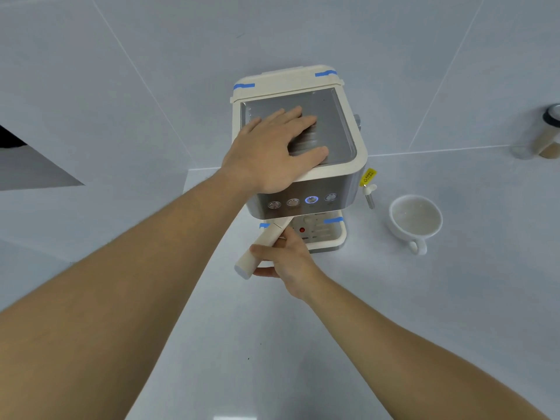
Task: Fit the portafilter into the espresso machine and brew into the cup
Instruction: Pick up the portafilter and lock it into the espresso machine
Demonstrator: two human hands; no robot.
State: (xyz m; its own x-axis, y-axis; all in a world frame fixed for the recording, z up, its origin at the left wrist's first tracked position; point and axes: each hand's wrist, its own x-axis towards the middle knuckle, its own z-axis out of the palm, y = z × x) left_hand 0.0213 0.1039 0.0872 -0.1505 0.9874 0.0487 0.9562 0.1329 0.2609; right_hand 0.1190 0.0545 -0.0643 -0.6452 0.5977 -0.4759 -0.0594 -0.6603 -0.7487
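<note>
Left hand spread flat, bracing espresso machine top. Right hand wrapped round portafilter handle, angled toward 7 o'clock; basket hidden under machine. Cup at machine's 3 o'clock, not under spout. Risk: incomplete lock leaks; brew misses cup.

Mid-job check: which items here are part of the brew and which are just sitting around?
In use: espresso machine, portafilter held by right hand, left hand flat on top, cup beside machine.
Idle: jar at far right.
</note>
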